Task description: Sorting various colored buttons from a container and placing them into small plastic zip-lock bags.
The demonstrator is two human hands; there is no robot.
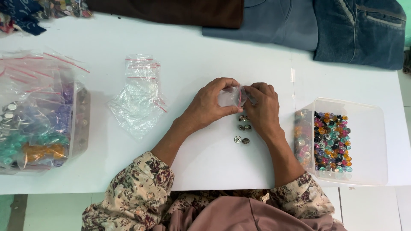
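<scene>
So, both hands are up over the middle of the white bench point(205, 162), sharing one tiny clear zip bag point(231, 96). The left hand point(210, 105) has its grip pinched on the bag's left edge, and the right hand point(263, 109) pinches the right edge near the red seal line. That bag looks featherlight, floppy and slick, so I'd say the mouth edges are the only sensible spot to hold; anywhere else just crumples.

Just below the hands lie a few small metal snap buttons point(243, 128), loose on the bench. They look hard, light, and likely to roll or skitter.

The bench is smooth and flat. A clear tub of colourful buttons point(332, 143) sits to the right, a heap of empty zip bags point(139, 100) to the left, filled bags point(34, 128) far left, and folded jeans point(359, 30) along the back.
</scene>
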